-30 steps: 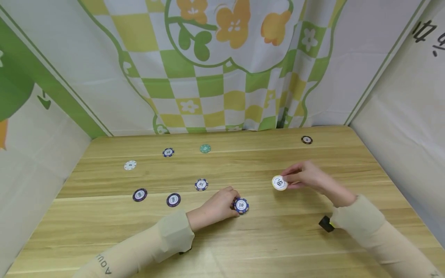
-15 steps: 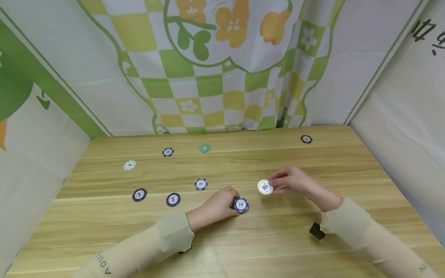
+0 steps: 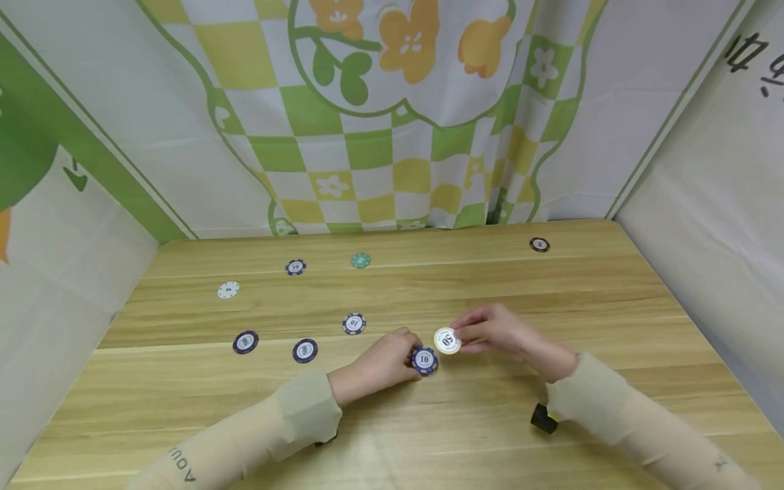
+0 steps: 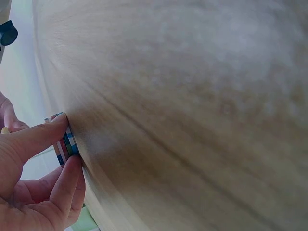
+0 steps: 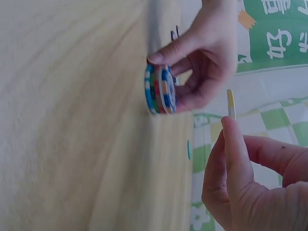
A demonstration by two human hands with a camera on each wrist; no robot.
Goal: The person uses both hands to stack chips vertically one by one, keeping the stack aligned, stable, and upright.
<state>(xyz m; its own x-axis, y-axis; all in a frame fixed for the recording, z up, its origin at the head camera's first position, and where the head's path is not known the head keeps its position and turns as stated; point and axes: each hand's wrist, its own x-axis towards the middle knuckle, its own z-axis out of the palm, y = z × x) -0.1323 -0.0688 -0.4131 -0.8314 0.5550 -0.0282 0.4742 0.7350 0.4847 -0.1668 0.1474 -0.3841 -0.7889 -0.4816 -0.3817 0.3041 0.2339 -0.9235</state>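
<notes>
White chip (image 3: 447, 340) marked 50, just right of frame centre, pinched at its edge by right hand (image 3: 490, 335) and held above the table (image 3: 490, 408), not touching it. Just below-left, short stack of chips (image 3: 425, 361) with a blue 10 on top, resting on the table, gripped at its sides by left hand (image 3: 382, 364) with curled fingers (image 4: 36, 137). White chip near the stack, apart from it. Further left: blue chip (image 3: 354, 323), two dark chips (image 3: 305, 350) (image 3: 245, 342). Toward upper left: pale chip (image 3: 228, 290), another blue chip (image 3: 295, 267), green chip (image 3: 361, 260). Lone dark chip (image 3: 540, 245) at upper right.
</notes>
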